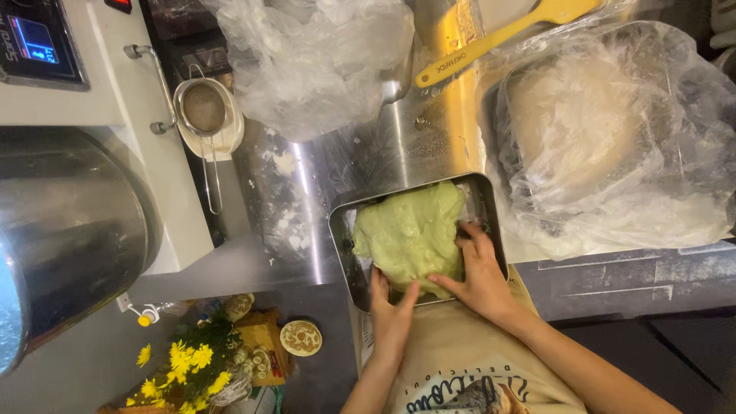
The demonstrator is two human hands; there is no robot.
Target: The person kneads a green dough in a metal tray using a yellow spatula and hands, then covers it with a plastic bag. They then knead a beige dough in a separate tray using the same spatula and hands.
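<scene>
Both hands press on a pale green dough [410, 234] lying in a steel tray [491, 199] at the counter's near edge. Left hand [392, 310] lies flat, fingers together, on the dough's near side; right hand [479, 272] is spread, gripping its right edge. Beyond sit a plastic-covered bowl of dough [583, 130], a yellow spatula [498, 38], and a small sieve [203, 111].

left hand [391, 310] + right hand [481, 274] on green dough [410, 234] | steel tray [343, 215]

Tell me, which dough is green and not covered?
The green dough in the metal tray, under both hands. The pale dough on the right lies under clear plastic.
</scene>
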